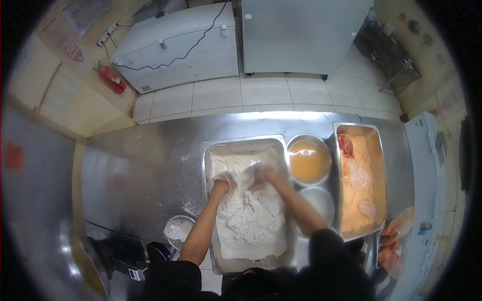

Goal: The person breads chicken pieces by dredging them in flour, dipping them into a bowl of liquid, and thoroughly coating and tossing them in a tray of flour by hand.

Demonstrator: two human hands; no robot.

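Note:
A large metal tray (pixel 207 210) on the steel table holds white flour (pixel 251 220), heaped and lumpy toward the near side. My left hand (pixel 224 181) is at the left part of the flour, in what looks like a thin clear glove, its fingers partly hidden. My right hand (pixel 258 178) is over the middle of the tray, gloved too and blurred by motion. Whether either hand holds anything cannot be made out. Right of the tray stands a round pan of orange-yellow liquid (pixel 307 161), with a second round container (pixel 317 204) nearer me, partly behind my right forearm.
A deep tray of orange powder (pixel 357 185) with plastic bags stands at the right. Bagged reddish food (pixel 394 246) lies at the right edge. A small white tub (pixel 179 231) is left of the flour tray. Beyond the table (pixel 135 165) are a chest freezer (pixel 186 45) and a fire extinguisher (pixel 112 80).

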